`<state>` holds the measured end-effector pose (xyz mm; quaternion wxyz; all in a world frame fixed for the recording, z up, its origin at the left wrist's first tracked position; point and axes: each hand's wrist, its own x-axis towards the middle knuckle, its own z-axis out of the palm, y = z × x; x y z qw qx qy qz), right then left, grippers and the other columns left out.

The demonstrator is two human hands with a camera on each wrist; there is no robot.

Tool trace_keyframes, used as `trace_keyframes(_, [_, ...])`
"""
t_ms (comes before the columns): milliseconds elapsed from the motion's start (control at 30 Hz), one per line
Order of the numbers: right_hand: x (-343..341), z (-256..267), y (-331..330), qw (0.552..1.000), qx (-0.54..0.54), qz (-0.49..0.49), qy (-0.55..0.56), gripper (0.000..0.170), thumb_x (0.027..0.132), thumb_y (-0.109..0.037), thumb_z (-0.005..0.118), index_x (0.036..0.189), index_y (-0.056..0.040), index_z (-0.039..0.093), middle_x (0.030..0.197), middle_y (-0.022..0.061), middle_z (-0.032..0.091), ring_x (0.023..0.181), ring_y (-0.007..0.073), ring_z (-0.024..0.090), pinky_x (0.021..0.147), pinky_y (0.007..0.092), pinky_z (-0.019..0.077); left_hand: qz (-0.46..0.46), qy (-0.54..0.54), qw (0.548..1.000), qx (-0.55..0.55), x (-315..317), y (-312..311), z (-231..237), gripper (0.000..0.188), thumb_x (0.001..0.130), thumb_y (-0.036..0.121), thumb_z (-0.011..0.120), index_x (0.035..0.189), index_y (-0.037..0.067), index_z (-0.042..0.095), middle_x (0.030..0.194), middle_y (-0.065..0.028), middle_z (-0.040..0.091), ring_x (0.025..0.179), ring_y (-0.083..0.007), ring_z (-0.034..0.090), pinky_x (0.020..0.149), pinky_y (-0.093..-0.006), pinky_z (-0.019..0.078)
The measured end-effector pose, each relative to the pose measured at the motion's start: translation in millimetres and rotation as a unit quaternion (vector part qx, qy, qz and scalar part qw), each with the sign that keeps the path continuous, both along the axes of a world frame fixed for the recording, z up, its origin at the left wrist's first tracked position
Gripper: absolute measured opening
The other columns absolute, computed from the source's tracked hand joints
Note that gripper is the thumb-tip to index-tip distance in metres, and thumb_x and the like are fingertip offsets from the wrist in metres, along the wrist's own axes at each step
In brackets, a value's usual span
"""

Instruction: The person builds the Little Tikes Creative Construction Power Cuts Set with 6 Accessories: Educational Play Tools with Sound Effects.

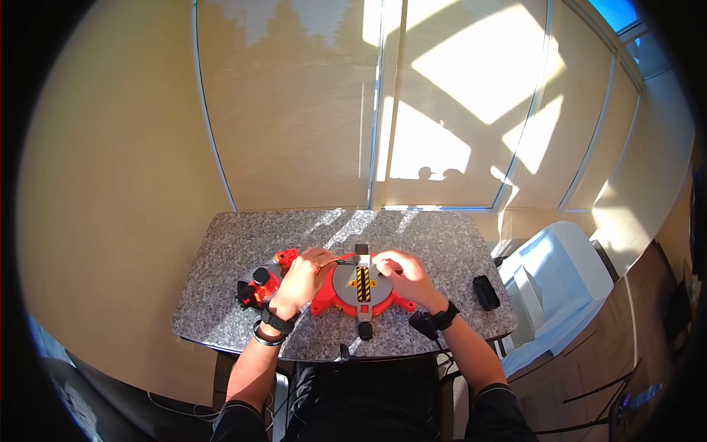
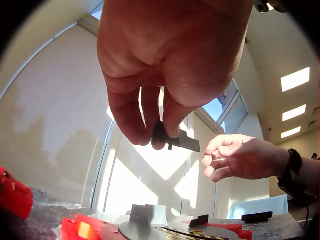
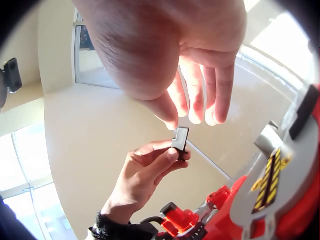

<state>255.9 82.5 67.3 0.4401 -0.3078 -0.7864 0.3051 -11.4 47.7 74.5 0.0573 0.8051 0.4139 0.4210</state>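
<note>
My left hand [image 2: 170, 55] pinches a small dark, flat piece [image 2: 182, 141] between thumb and fingertips, held above the red and grey round base. In the right wrist view the piece [image 3: 180, 137] shows a grey face and a dark lower end. My right hand [image 3: 170, 55] hovers close by with fingers relaxed, holding nothing; whether its thumb touches the piece is unclear. Between the hands, the round base [image 1: 342, 283] lies on the table, with a yellow-and-black striped strip [image 1: 362, 283] across its middle and dark blocks at its far and near ends.
A red and black toy [image 1: 261, 283] stands on the left of the speckled table [image 1: 221, 236]. At the right edge lies a black case [image 1: 485, 292]. A small dark object [image 1: 345, 352] sits at the front edge. A chair with a pale blue cover [image 1: 560, 272] stands at the right.
</note>
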Motion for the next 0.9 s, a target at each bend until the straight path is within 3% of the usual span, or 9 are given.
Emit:
trace_keyframes(33, [4.9, -4.0, 4.9, 1.0, 0.0, 0.0, 0.0, 0.015, 0.093, -0.005, 0.066, 0.107, -0.0016, 0.068, 0.102, 0.012, 0.072, 0.089, 0.0241, 0.073, 0.08, 0.0342, 0.0575, 0.019, 0.006, 1.0, 0.002, -3.8, 2.7, -2.3, 0.016, 0.09, 0.004, 0.069, 0.105, 0.001, 0.073, 0.1, -0.0155, 0.072, 0.096, -0.0343, 0.069, 0.085, -0.0399, 0.0554])
trace_keyframes(133, [20.5, -21.2, 20.2, 0.983, 0.131, -0.098, -0.081, 0.017, 0.09, -0.002, 0.063, 0.105, -0.0051, 0.068, 0.096, 0.0166, 0.069, 0.086, 0.0399, 0.068, 0.075, 0.0442, 0.0561, 0.04, 0.001, 0.999, -0.009, -9.8, 8.3, -10.4, 0.016, 0.09, 0.004, 0.068, 0.105, 0.0, 0.074, 0.101, -0.0152, 0.072, 0.096, -0.0349, 0.069, 0.084, -0.0409, 0.0551])
trace_keyframes(433, [48.6, -49.1, 41.9, 0.98, 0.033, -0.113, -0.16, 0.013, 0.085, -0.003, 0.067, 0.095, -0.0035, 0.074, 0.091, 0.0178, 0.071, 0.082, 0.0366, 0.069, 0.077, 0.0438, 0.0565, 0.083, 0.009, 0.994, -0.071, -23.7, 21.9, -34.4, 0.018, 0.088, 0.001, 0.066, 0.104, 0.0, 0.074, 0.101, -0.0167, 0.071, 0.095, -0.0372, 0.069, 0.083, -0.0415, 0.0546])
trace_keyframes(900, [50.9, -55.0, 48.3, 0.972, 0.069, -0.103, -0.201, 0.01, 0.085, -0.007, 0.065, 0.09, -0.0029, 0.073, 0.09, 0.0182, 0.071, 0.084, 0.0382, 0.069, 0.077, 0.0446, 0.056, 0.105, 0.026, 0.988, -0.107, -27.9, 28.6, -53.8, 0.019, 0.085, -0.001, 0.066, 0.102, 0.002, 0.076, 0.098, -0.0165, 0.072, 0.095, -0.0367, 0.069, 0.083, -0.0422, 0.0549])
